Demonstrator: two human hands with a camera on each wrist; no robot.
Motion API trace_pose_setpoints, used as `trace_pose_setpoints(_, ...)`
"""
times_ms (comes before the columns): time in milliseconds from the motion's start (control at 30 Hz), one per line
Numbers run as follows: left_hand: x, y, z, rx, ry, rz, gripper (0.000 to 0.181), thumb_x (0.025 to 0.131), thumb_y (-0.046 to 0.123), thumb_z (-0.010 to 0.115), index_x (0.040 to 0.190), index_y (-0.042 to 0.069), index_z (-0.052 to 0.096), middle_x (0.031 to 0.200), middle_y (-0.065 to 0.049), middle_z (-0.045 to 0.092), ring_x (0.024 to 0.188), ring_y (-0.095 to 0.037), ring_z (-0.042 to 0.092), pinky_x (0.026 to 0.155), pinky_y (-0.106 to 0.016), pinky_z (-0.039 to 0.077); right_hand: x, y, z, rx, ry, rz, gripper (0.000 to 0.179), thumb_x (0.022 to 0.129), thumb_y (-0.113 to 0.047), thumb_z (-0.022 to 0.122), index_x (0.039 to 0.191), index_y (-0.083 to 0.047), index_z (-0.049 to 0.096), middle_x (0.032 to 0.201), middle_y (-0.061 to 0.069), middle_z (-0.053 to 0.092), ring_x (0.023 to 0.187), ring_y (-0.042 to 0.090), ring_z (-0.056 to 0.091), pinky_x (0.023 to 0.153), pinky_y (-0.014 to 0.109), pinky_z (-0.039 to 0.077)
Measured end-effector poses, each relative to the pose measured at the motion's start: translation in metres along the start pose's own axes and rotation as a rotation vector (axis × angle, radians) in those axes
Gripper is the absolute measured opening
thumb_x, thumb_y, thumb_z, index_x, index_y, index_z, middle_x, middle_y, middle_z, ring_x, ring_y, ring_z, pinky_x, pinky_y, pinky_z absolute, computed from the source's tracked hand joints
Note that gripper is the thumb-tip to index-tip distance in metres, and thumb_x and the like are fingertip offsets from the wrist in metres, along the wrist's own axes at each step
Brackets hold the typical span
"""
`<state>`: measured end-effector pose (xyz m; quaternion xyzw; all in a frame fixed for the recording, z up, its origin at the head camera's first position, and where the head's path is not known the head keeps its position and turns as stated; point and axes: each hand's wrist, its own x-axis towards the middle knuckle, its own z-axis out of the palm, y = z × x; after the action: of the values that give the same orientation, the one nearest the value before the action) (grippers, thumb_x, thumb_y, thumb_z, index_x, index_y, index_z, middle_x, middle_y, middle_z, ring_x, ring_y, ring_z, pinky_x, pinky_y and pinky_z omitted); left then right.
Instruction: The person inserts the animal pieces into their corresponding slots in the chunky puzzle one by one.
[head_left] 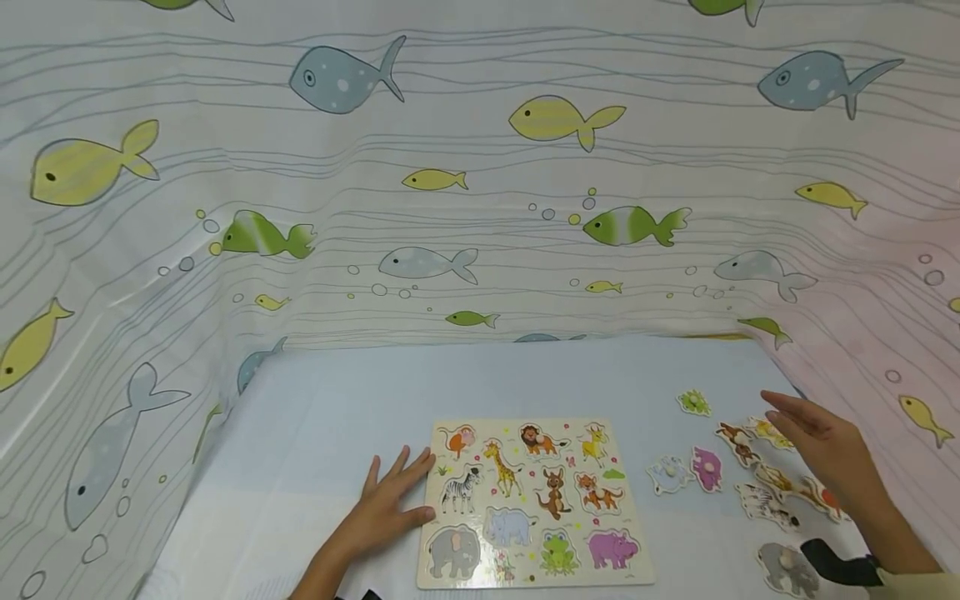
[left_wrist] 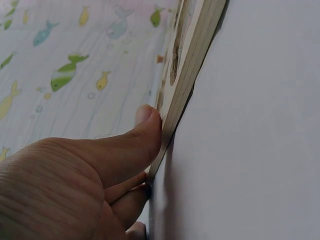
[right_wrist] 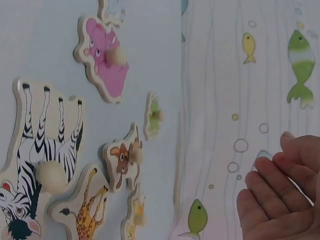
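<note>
My left hand [head_left: 386, 510] rests at the left edge of a wooden animal puzzle board [head_left: 637, 571], fingers spread. In the left wrist view its thumb [left_wrist: 147, 132] touches the edge of the board [left_wrist: 187, 80]. The board's pictured spaces show several animals. Above the loose knobbed pieces on the right hovers my right hand [head_left: 836, 450], holding nothing, its fingers relaxed. Near it lie a kangaroo piece [right_wrist: 121, 162], a giraffe piece [right_wrist: 90, 212], a zebra piece [right_wrist: 37, 145] and a yellow piece [head_left: 769, 432], partly hidden.
Farther off lies a green frog piece [head_left: 694, 402]. A purple hippo piece [head_left: 707, 470] and a pale blue piece [head_left: 666, 474] lie beside the board's right edge. A grey elephant piece [head_left: 783, 569] is at the near right. Fish-patterned cloth [head_left: 495, 225] surrounds the pale tabletop [head_left: 360, 383].
</note>
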<state>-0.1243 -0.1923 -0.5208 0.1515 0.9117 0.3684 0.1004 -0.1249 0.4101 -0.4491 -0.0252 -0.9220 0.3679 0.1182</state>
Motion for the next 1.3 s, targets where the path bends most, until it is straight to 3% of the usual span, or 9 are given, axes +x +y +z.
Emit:
trace_pose_setpoints(167,-0.001,-0.001,0.0,-0.001,-0.005,0.006,0.08,0.081,0.035,0.078,0.15,0.012,0.046,0.159,-0.007,0.038,0.154,-0.037,0.017,0.121,-0.061,-0.017,0.013,0.02,-0.001,-0.047,-0.027,0.098,0.057,0.099,-0.046,0.059,0.144,-0.012,0.054,0.115,-0.031,0.058,0.091,-0.032,0.039,0.063,0.005,0.04)
trace_pose_setpoints(233,-0.001,-0.001,0.0,-0.002,-0.006,0.008,0.08,0.081,0.035,0.078,0.15,0.012,0.046,0.159,-0.007,0.038,0.154,-0.037,0.016,0.121,-0.061,-0.017,0.018,0.027,-0.001,-0.051,-0.043,0.125,0.059,0.099,-0.048,0.058,0.145,-0.011,0.053,0.116,-0.029,0.059,0.091,-0.028,0.041,0.07,0.012,0.048)
trace_pose_setpoints(333,0.0,0.0,0.0,0.001,-0.003,0.011,0.08,0.081,0.036,0.078,0.15,0.012,0.046,0.159,-0.007,0.038,0.154,-0.037,0.016,0.121,-0.061,-0.017,0.025,0.037,-0.001,-0.04,-0.07,0.182,0.065,0.099,-0.052,0.054,0.146,-0.008,0.05,0.127,-0.013,0.066,0.115,0.004,0.061,0.09,0.043,0.056)
trace_pose_setpoints(433,0.0,0.001,-0.001,0.008,0.003,0.012,0.079,0.081,0.034,0.078,0.15,0.011,0.046,0.159,-0.007,0.039,0.154,-0.037,0.017,0.122,-0.06,-0.016,0.029,0.048,0.0,-0.029,-0.102,0.253,0.071,0.1,-0.055,0.05,0.149,-0.005,0.044,0.146,0.016,0.055,0.131,0.047,0.047,0.095,0.071,0.043)
trace_pose_setpoints(467,0.0,0.002,-0.001,0.009,0.005,0.011,0.079,0.081,0.034,0.078,0.15,0.011,0.046,0.159,-0.007,0.039,0.154,-0.037,0.018,0.122,-0.06,-0.016,0.03,0.052,0.0,-0.021,-0.112,0.266,0.072,0.1,-0.055,0.049,0.15,-0.002,0.042,0.15,0.026,0.047,0.132,0.056,0.039,0.096,0.073,0.04)
trace_pose_setpoints(633,0.0,0.001,-0.001,0.014,0.013,0.007,0.079,0.081,0.032,0.079,0.149,0.012,0.047,0.159,-0.006,0.04,0.154,-0.037,0.018,0.122,-0.06,-0.016,0.035,0.072,0.002,-0.008,-0.171,0.296,0.075,0.101,-0.055,0.046,0.15,0.001,0.039,0.154,0.035,0.031,0.136,0.061,0.03,0.098,0.077,0.035)
trace_pose_setpoints(867,0.0,-0.001,0.001,0.003,0.007,0.008,0.08,0.08,0.035,0.078,0.15,0.012,0.046,0.159,-0.006,0.039,0.154,-0.037,0.017,0.121,-0.06,-0.017,0.04,0.098,0.006,-0.112,-0.238,0.312,0.079,0.1,-0.061,0.044,0.151,-0.001,0.038,0.155,0.035,0.03,0.137,0.062,0.026,0.098,0.074,0.035)
trace_pose_setpoints(1033,-0.002,-0.001,0.001,-0.004,-0.001,0.006,0.08,0.081,0.035,0.078,0.15,0.012,0.046,0.159,-0.006,0.039,0.154,-0.036,0.016,0.122,-0.06,-0.017,0.038,0.104,0.007,-0.168,-0.263,0.251,0.076,0.099,-0.059,0.049,0.148,-0.001,0.043,0.153,0.029,0.034,0.139,0.06,0.026,0.102,0.074,0.032)
trace_pose_setpoints(1300,-0.002,-0.001,0.0,0.005,0.0,0.019,0.079,0.082,0.035,0.077,0.15,0.012,0.045,0.159,-0.006,0.038,0.154,-0.036,0.017,0.121,-0.061,-0.017,0.035,0.1,0.006,-0.249,-0.307,0.105,0.065,0.1,-0.051,0.052,0.144,-0.003,0.05,0.15,0.031,0.036,0.134,0.062,0.032,0.098,0.077,0.031)
